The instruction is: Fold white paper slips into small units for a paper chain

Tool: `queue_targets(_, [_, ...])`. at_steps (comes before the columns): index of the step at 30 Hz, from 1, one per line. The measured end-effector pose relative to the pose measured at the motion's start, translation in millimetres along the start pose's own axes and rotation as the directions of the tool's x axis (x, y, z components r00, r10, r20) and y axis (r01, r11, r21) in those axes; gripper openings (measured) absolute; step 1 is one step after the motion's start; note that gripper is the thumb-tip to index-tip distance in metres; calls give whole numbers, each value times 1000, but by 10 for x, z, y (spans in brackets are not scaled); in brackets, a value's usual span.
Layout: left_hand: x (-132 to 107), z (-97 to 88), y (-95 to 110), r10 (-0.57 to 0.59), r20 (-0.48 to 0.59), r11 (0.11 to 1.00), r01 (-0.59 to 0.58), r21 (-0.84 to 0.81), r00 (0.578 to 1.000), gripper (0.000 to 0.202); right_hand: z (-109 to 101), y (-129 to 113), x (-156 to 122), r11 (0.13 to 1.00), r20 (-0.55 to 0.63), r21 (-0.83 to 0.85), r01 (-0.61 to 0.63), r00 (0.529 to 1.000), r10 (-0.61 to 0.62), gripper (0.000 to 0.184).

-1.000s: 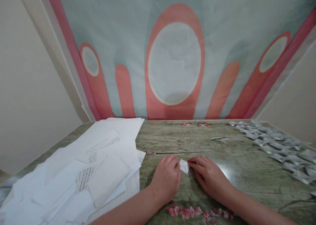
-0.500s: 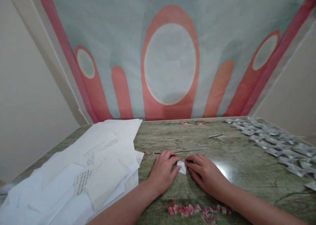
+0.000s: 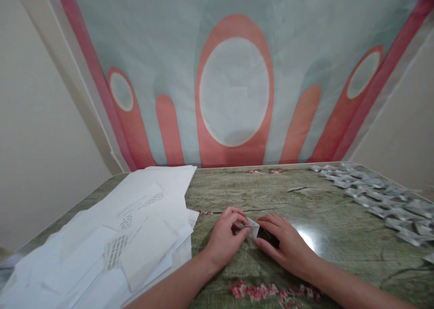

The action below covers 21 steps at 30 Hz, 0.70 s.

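A small folded white paper piece (image 3: 252,227) is held just above the green wood-patterned table (image 3: 325,214), near its middle. My left hand (image 3: 225,239) pinches the piece's left side with curled fingers. My right hand (image 3: 283,245) grips its right side, thumb beneath and fingers on top. Both wrists rest low over the table.
A loose heap of white sheets (image 3: 129,232), some with printed text, covers the table's left part. Several small folded paper pieces (image 3: 379,196) lie in rows at the right edge. A patterned red and pale-blue cloth (image 3: 233,87) hangs behind the table.
The paper piece has been lifted slightly off the table and both hands have curled round it; earlier their fingers pressed it flat on the surface.
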<state>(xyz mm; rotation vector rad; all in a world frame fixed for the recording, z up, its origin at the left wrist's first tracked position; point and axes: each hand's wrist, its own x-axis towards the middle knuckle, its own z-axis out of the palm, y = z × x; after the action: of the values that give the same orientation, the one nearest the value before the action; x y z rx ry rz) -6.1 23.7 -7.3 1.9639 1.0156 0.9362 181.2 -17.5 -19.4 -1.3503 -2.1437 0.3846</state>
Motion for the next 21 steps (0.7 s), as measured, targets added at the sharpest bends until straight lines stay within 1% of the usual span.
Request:
queue_targets(2, [-10, 25, 20, -9, -11, 998, 9, -68, 1000, 9, 0, -29, -1, 998, -5, 59, -25, 1000, 25, 22])
queue_targets(5, [-31, 56, 44, -22, -2, 988, 21, -153, 1000, 10, 15, -61, 1, 990, -4, 133, -44, 999, 45, 11])
queue_targets(8, [-47, 81, 50, -25, 6, 983, 26, -180, 1000, 8, 29, -67, 6, 984, -25, 174, -49, 998, 54, 19])
queue_targets(10, [-53, 98, 41, -56, 17, 979, 58, -194, 998, 7, 30, -63, 7, 977, -42, 209, -44, 998, 54, 20])
queue_targets(13, [-61, 118, 23, -106, 21, 962, 108, -251, 994, 18, 27, -51, 2, 970, -75, 241, -23, 996, 42, 19])
queue_targets(15, [-69, 113, 26, -83, -6, 968, 79, -239, 997, 29, 30, -37, -6, 976, -97, 216, -1, 995, 23, 19])
queue_targets(17, [-79, 89, 49, -17, -35, 989, 12, -148, 999, 36, 37, -15, -12, 989, -126, 142, 33, 992, -15, 17])
queue_targets(19, [-89, 56, 85, 69, -31, 997, -70, -41, 997, 39, 42, 9, -15, 996, -154, 15, 92, 984, -89, 13])
queue_targets(21, [-99, 30, 118, 146, -8, 989, -145, 36, 989, 35, 40, 27, -16, 977, -172, -131, 169, 967, -190, 13])
